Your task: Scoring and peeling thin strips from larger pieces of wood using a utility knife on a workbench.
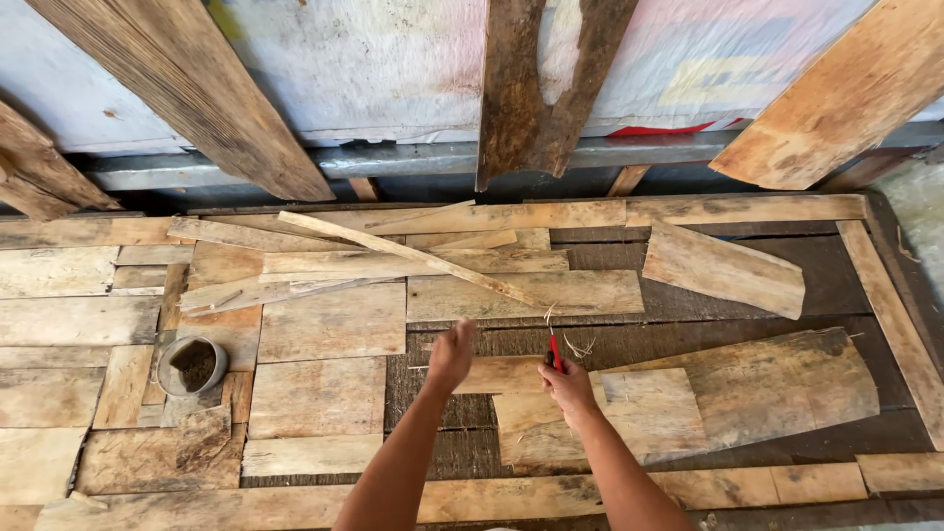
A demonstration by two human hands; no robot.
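From the head camera, the right hand (569,385) is closed around a small red-handled tool (556,350), whose red part stands up out of the fist; its working end is too small to make out. The hand rests on a pale square wooden board (644,413), which lies on a larger weathered plank (777,383).

The left hand (452,354) hovers just to the left, fingers curled loosely, pinching nothing that shows; it hangs over the end of a short board (497,375) that runs between the two hands. A few pale wood shavings (575,346) lie beside the tool.

Well to the left, a round grey tin (192,366) stands upright among the floor boards (329,324), open at the top, with dark, grainy matter inside; what it is cannot be told. A long thin strip (403,256) lies slantwise across the boards farther off.
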